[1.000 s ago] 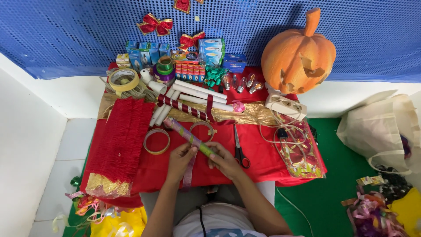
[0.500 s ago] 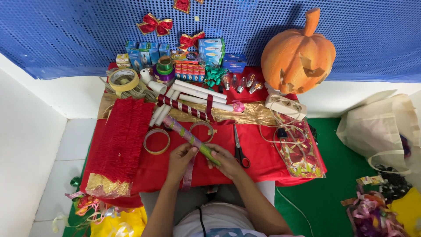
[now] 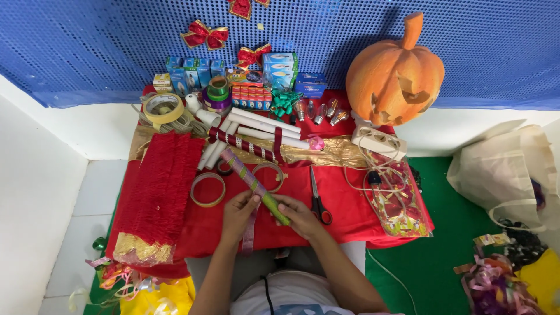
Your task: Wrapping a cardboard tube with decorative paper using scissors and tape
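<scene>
At the far left of the table (image 3: 350, 224), a red fringed trim (image 3: 166, 186) lies folded, with one tape roll (image 3: 163, 108) behind it and two flat rings, one (image 3: 208, 189) to the left of the hands, one (image 3: 269, 175) behind them. The left hand (image 3: 238, 213) is closed on the middle of a tube wrapped in patterned ribbon (image 3: 252, 184), which slants over the red cloth; a loose ribbon tail (image 3: 251, 230) hangs by that hand. The right hand (image 3: 298, 214) pinches the tube's green near end. The wrapping looks nearly finished; the next move would seem to call for holding the end tight. One pair of scissors (image 3: 318, 201) lies just right, and one orange pumpkin (image 3: 396, 73) sits behind.
</scene>
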